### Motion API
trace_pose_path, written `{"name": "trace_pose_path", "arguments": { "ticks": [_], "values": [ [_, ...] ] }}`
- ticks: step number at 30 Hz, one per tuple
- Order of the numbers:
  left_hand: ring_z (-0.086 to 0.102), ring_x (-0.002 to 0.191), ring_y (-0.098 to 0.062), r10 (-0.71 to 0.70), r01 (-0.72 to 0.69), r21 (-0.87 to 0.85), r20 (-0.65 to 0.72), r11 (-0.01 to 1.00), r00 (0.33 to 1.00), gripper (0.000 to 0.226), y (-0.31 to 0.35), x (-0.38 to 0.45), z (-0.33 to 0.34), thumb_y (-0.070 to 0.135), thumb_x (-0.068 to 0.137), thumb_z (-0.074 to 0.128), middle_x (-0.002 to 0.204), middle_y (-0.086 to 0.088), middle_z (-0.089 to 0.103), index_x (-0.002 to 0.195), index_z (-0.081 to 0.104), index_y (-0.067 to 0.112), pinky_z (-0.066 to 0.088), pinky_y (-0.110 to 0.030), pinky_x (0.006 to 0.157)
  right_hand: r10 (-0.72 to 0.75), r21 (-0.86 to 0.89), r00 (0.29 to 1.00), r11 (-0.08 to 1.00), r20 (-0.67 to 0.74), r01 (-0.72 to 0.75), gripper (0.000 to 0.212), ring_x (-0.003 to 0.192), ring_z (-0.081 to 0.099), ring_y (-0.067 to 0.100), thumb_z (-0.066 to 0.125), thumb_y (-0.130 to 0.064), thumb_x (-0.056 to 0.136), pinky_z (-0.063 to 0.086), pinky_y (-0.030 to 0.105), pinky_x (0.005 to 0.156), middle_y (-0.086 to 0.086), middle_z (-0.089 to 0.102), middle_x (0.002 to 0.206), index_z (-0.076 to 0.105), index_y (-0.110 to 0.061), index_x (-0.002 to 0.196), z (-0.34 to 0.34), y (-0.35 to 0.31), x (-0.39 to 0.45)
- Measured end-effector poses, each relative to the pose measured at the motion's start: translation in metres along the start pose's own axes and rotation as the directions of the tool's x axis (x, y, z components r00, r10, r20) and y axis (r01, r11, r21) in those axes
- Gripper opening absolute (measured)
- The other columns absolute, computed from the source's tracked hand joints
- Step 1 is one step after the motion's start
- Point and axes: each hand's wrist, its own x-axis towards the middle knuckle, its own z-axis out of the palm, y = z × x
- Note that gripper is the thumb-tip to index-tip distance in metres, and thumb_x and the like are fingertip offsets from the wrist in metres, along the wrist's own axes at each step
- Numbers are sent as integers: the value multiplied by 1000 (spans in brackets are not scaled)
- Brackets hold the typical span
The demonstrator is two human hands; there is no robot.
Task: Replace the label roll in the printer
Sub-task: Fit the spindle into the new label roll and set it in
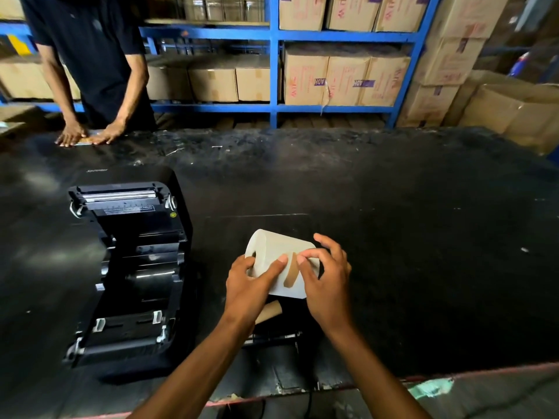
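In the head view, the left hand (248, 285) holds the white label roll (279, 261) above the worktop (393, 237), right of the open printer (130, 267). The right hand (325, 279) fingers (304, 260) pinch, it seems, the brown tape. Pulling hard could tear labels.

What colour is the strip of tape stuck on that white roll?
Brown, a tan strip of tape on the white label roll, seen in the head view.

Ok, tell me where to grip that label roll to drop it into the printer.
Grip the label roll by its two flat ends, one hand per side, coming from left and right. It lies on its side with the core hole facing left, so this probably keeps the hole clear for the open printer.
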Motion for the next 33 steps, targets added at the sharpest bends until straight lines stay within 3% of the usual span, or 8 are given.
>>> {"name": "trace_pose_path", "arguments": {
  "ticks": [4, 6, 9, 13, 19, 27, 30, 33],
  "values": [
    [73, 86, -24, -202, 201, -201, 20, 959, 979, 44, -1, -1, 1, 47, 66, 79, 95, -10, 76, 89, 73, 10, 59, -32, 61, -5, 183, 999, 983, 41, -2, 13, 123, 43, 2, 61, -13, 87, 35, 20, 101, -9, 51, 131, 63, -25, 83, -5, 0, -17],
    [71, 87, -26, -283, 269, -271, -15, 924, 959, 40, -5, 1, -2, 42, 72, 78, 100, -14, 74, 85, 70, 6, 57, -30, 57, 67, 248, 998, 966, 18, -69, 10, 120, 49, 4, 63, -12, 87, 39, 25, 101, -4, 54, 128, 65, -20, 81, -12, 15, -23],
    [67, 80, -25, -342, 312, -341, -32, 887, 939, 37, -8, -2, -10, 37, 75, 77, 99, -16, 70, 86, 67, 3, 55, -29, 45, 223, 62, 974, 972, 30, -225, 14, 124, 46, 16, 67, -14, 83, 29, 39, 109, 1, 53, 130, 64, -23, 74, -23, 60, -27],
    [66, 85, -22, -400, 371, -380, 4, 847, 917, 28, -15, -9, -21, 38, 78, 73, 103, -11, 67, 81, 65, 12, 58, -33, 50, 379, -228, 911, 912, 160, -340, 20, 133, 35, 21, 70, -18, 80, 16, 36, 108, 4, 50, 137, 62, -27, 64, -30, 123, -50],
    [65, 104, -26, -414, 398, -386, 46, 832, 909, 28, -22, -19, -25, 41, 78, 72, 108, -10, 69, 84, 68, 15, 58, -41, 74, 284, -375, 929, 909, 237, -182, 12, 138, 30, 23, 75, -28, 75, 13, 40, 108, 4, 45, 144, 66, -20, 76, -24, 152, -68],
    [65, 87, -20, -397, 384, -398, 54, 833, 916, 23, -21, -28, -29, 38, 80, 70, 91, -4, 70, 81, 67, 15, 57, -42, 75, 315, -455, 908, 875, 275, -165, 20, 133, 34, 22, 69, -35, 79, 17, 37, 107, 5, 48, 137, 66, -21, 93, -25, 140, -49],
    [65, 87, -19, -402, 382, -401, 36, 833, 915, 23, -22, -27, -32, 39, 79, 71, 92, -3, 70, 83, 68, 16, 57, -44, 78, 269, -435, 907, 894, 325, -109, 24, 133, 34, 16, 66, -44, 80, 14, 34, 108, 1, 51, 135, 69, -24, 93, -14, 124, -45],
    [65, 92, -21, -417, 388, -418, 23, 822, 909, 27, -25, -26, -37, 42, 77, 72, 100, -6, 70, 89, 67, 18, 57, -42, 74, 274, -488, 868, 872, 414, -43, 42, 140, 22, 16, 63, -56, 77, 6, 35, 112, 0, 41, 146, 70, -21, 99, 5, 111, -50]
  ]
}}
